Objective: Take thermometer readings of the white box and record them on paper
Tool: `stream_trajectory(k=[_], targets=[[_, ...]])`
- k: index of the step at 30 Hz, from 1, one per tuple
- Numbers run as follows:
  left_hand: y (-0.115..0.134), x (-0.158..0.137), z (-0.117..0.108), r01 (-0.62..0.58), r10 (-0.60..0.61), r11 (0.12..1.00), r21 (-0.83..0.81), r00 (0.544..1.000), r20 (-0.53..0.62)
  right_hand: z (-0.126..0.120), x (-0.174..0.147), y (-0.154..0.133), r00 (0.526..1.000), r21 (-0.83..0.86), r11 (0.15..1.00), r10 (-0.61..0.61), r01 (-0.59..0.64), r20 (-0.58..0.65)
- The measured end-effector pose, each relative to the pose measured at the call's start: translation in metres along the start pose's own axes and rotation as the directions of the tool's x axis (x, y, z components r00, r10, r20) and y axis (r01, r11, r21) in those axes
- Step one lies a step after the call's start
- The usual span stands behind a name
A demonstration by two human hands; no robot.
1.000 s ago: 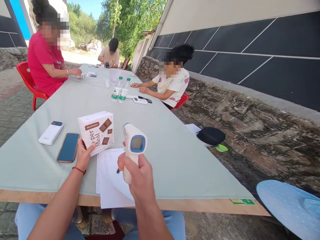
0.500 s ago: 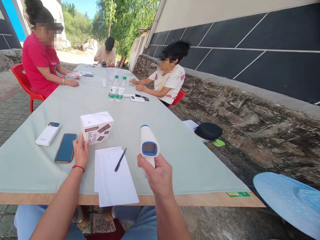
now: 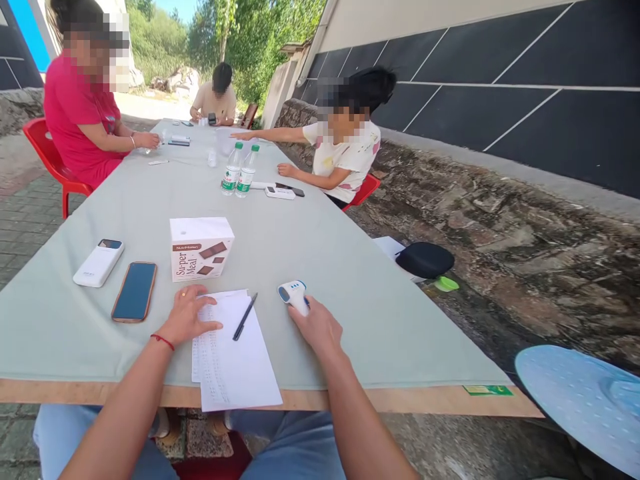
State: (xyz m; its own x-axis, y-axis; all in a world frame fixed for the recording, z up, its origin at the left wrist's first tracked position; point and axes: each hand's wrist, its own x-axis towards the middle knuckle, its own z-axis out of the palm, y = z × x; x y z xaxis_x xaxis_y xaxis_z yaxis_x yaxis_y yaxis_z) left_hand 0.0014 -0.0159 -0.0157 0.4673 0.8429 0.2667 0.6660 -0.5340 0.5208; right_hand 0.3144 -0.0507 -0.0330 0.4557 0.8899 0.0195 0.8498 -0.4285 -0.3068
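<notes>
Phone (image 3: 134, 292) and pen (image 3: 245, 318) flank left hand (image 3: 190, 317), spread at papers' (image 3: 245, 373) edge; right hand (image 3: 321, 328) grips a thermometer (image 3: 295, 293).

White-and-blue handheld thermometer (image 3: 297, 297), white box (image 3: 201, 251) with brown block print, black pen (image 3: 245, 317), pale grey-green tablecloth (image 3: 390, 327), dark phone (image 3: 134, 292) with brown rim

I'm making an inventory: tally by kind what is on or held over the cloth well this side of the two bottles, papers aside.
Handheld electronics: 3 (power bank, phone, thermometer gun)
Boxes: 1 (white box)
Pens: 1 (black pen)
Total: 5
</notes>
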Motion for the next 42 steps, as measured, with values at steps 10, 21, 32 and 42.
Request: stream_trajectory(k=[10, 21, 32, 42], targets=[[0.002, 0.003, -0.004, 0.006, -0.037, 0.980, 0.200, 0.988, 0.152, 0.028, -0.010, -0.053, 0.678, 0.009, 0.683, -0.722, 0.730, -0.139], [-0.001, 0.004, -0.005, 0.023, -0.047, 0.984, 0.178, 0.990, 0.132, 0.004, -0.019, -0.066, 0.822, 0.484, 0.672, -0.524, 0.560, -0.223], [0.000, 0.004, -0.009, 0.041, -0.068, 0.967, 0.250, 0.993, 0.099, 0.035, -0.048, -0.129, 0.955, 0.950, 0.304, -0.294, 0.066, 0.028], [-0.003, -0.002, -0.004, -0.075, 0.064, 0.982, 0.175, 0.995, 0.070, 0.045, -0.052, -0.123, 0.978, 0.908, 0.407, -0.210, 0.099, -0.013]])
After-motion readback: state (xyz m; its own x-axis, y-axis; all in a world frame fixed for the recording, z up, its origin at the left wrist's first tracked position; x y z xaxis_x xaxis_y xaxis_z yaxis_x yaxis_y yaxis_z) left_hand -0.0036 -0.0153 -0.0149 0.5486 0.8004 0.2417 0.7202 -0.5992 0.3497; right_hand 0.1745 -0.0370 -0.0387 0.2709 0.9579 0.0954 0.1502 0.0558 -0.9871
